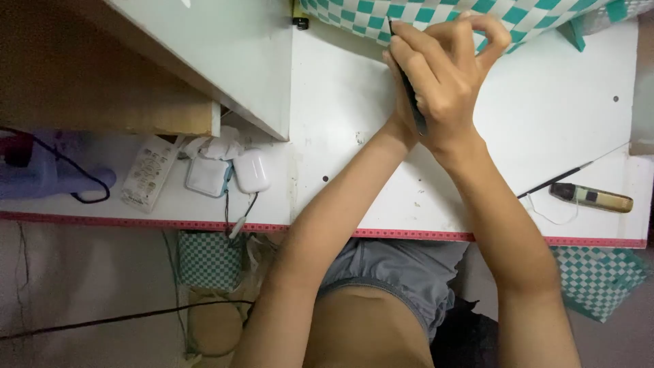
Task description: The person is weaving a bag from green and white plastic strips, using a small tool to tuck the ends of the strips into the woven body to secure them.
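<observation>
**Two hands clasp a thin dark tool**

The right hand (453, 75) and left hand (402, 88) are pressed together, closed around a thin dark tool (411, 95). Its long side runs up and down, tip pointing away toward the checked cloth (354, 13) above the desk (340, 102).

We see a green-and-white checked cloth (354, 15) at the far edge of the white flat desk top (340, 95). Our hands clasp a thin black flat strip (411, 95). A red patterned tape edging (170, 225) runs along the near rim. To the left lies a white rounded plastic earbud case (251, 170); to the right, an olive-and-black slim pen-shaped device (591, 197).
</observation>
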